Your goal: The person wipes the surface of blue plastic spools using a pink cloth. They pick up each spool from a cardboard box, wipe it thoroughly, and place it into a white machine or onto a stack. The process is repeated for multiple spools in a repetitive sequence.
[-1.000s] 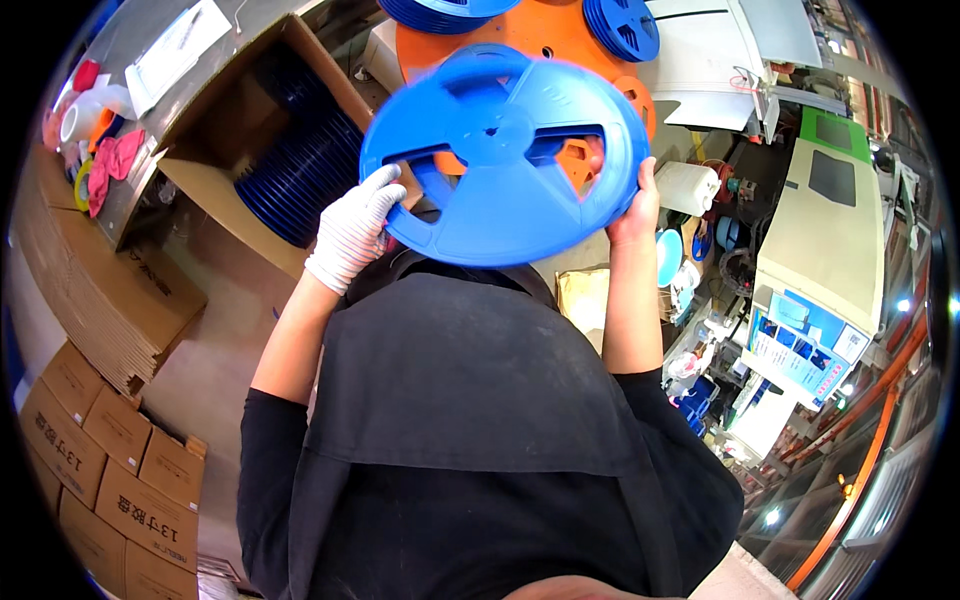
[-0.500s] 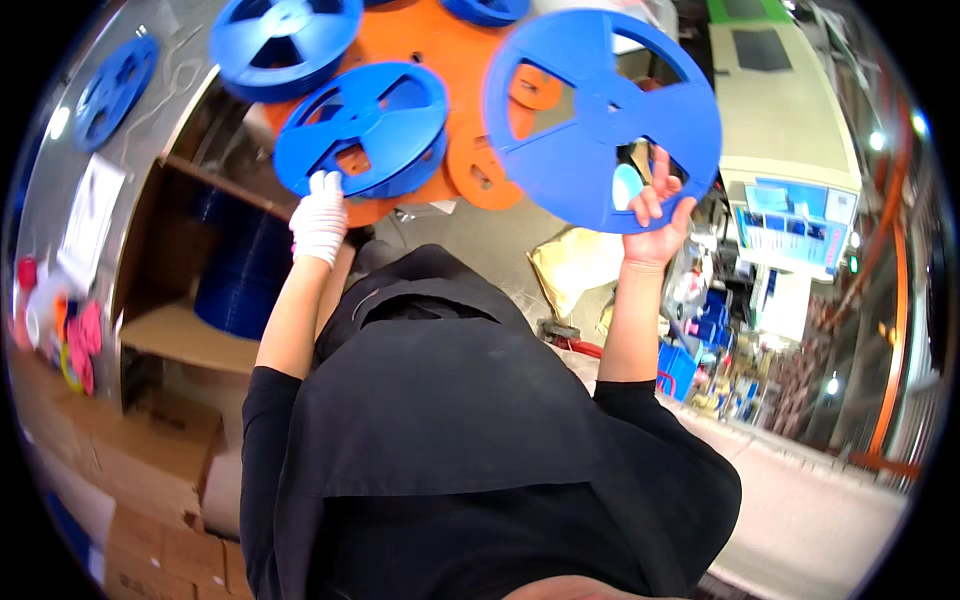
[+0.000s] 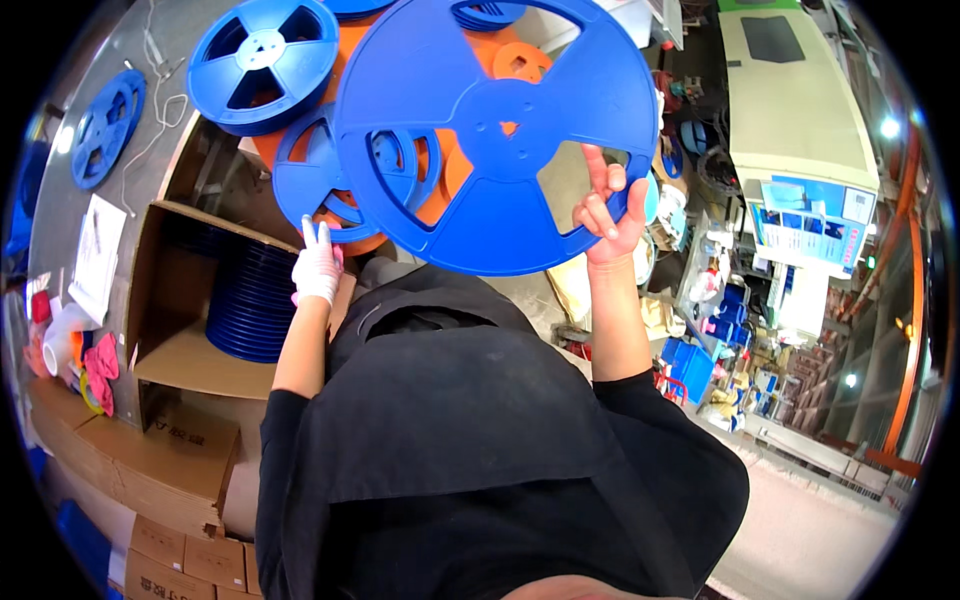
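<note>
My bare right hand (image 3: 615,218) grips the lower right rim of a large blue plastic reel (image 3: 508,130), with fingers through one of its cut-outs. This reel is held up in front of me and hides part of what lies behind it. At the near edge of a second blue reel (image 3: 298,182), my white-gloved left hand (image 3: 317,272) pinches the rim between fingers and thumb. That second reel overlaps other blue discs above an orange surface (image 3: 352,42). Beyond it on the left sits a stack of blue reels (image 3: 262,62).
An open cardboard box (image 3: 160,285) at left holds a stack of dark blue discs (image 3: 250,305). A grey table (image 3: 100,215) carries another blue reel (image 3: 108,128) and paper sheets (image 3: 98,258). At right stands a beige machine (image 3: 795,110). Flat cartons (image 3: 160,450) lie lower left.
My right hand has brought the large reel left and closer, so it now covers part of the second reel. My left hand has come slightly nearer, and the discs at it look shifted apart.
</note>
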`<state>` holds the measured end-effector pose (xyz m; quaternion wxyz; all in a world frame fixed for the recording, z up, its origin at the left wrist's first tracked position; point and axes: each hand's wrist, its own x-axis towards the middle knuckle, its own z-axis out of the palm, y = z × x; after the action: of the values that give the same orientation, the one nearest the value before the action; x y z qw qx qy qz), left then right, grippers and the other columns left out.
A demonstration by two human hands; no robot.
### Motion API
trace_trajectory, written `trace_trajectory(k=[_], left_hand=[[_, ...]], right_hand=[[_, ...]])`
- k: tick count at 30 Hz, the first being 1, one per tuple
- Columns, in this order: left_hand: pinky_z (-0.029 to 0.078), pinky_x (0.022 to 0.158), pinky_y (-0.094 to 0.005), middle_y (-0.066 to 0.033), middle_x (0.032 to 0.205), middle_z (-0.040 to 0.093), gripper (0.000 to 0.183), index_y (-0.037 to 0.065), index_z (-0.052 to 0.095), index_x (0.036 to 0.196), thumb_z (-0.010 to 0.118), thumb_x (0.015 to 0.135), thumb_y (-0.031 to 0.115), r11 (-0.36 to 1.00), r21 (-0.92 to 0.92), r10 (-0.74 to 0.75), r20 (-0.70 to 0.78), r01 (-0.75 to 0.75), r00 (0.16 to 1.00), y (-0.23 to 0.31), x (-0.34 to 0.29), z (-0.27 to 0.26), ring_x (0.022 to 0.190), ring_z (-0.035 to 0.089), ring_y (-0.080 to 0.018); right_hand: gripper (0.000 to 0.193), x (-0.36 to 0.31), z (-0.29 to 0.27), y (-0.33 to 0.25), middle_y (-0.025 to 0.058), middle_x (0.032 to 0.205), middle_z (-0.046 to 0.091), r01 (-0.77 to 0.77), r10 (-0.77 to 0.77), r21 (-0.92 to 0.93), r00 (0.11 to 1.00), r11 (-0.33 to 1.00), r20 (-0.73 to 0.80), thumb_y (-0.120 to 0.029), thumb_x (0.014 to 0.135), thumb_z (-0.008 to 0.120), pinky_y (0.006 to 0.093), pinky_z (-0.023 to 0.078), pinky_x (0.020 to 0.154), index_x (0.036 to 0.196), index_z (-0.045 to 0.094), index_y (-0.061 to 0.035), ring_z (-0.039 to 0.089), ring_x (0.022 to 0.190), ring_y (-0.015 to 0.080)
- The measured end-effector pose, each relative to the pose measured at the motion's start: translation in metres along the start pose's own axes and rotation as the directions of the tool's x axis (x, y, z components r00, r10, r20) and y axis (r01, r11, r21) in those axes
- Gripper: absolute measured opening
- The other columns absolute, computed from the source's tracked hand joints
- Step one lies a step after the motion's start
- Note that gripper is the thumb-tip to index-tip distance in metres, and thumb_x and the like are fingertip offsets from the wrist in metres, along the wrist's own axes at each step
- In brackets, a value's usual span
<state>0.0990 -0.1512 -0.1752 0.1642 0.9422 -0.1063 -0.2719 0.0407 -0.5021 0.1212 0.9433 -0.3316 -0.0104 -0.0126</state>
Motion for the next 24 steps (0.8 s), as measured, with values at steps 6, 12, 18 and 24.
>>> trace_trajectory(k=[6, 12, 18, 24], left_hand=[[0.053, 0.080, -0.0375, -0.0168, 0.155, 0.019, 0.071, 0.012, 0.034, 0.143, 0.065, 0.079, 0.009, 0.965, -0.259, -0.089, -0.186, 0.038, 0.979, -0.033, -0.058, -0.021, 0.097, 0.063, -0.0344], [0.053, 0.078, -0.0375, -0.0177, 0.153, 0.026, 0.072, 0.015, 0.034, 0.144, 0.065, 0.079, 0.010, 0.940, -0.322, -0.116, -0.610, -0.111, 0.784, -0.041, -0.107, -0.034, 0.107, 0.059, -0.0369], [0.054, 0.058, -0.0323, -0.0194, 0.134, 0.050, 0.055, 0.023, 0.060, 0.122, 0.069, 0.070, 0.012, 0.968, -0.049, 0.118, -0.779, -0.248, 0.616, -0.006, -0.141, -0.083, 0.082, 0.066, -0.0265], [0.054, 0.056, -0.0305, -0.0085, 0.135, 0.051, 0.057, 0.022, 0.057, 0.123, 0.073, 0.068, 0.019, 0.936, 0.163, 0.345, -0.594, -0.312, 0.727, -0.002, -0.160, -0.112, 0.070, 0.061, -0.0212]], right_hand=[[0.043, 0.031, 0.000, 0.035, 0.0198, 0.151, 0.029, -0.184, 0.185, -0.014, 0.982, 0.983, 0.035, -0.047, 0.097, 0.047, 0.0227, 0.029, 0.044, 0.102, 0.057, -0.0051, 0.040, 0.043, 0.0069], [0.045, 0.038, 0.001, 0.068, 0.0218, 0.149, 0.031, -0.279, 0.278, 0.059, 0.960, 0.958, 0.025, -0.047, 0.096, 0.049, 0.0225, 0.030, 0.045, 0.104, 0.056, -0.0033, 0.040, 0.045, 0.0076], [0.045, 0.038, 0.016, 0.097, 0.0220, 0.150, 0.029, -0.349, 0.350, 0.087, 0.937, 0.933, 0.000, -0.045, 0.092, 0.057, 0.0204, 0.032, 0.046, 0.104, 0.059, -0.0025, 0.040, 0.047, 0.0060], [0.050, 0.043, 0.038, 0.121, 0.0247, 0.154, 0.016, -0.426, 0.410, 0.141, 0.903, 0.894, 0.129, -0.043, 0.092, 0.058, 0.0222, 0.041, 0.053, 0.114, 0.055, 0.0009, 0.051, 0.060, 0.0097]])
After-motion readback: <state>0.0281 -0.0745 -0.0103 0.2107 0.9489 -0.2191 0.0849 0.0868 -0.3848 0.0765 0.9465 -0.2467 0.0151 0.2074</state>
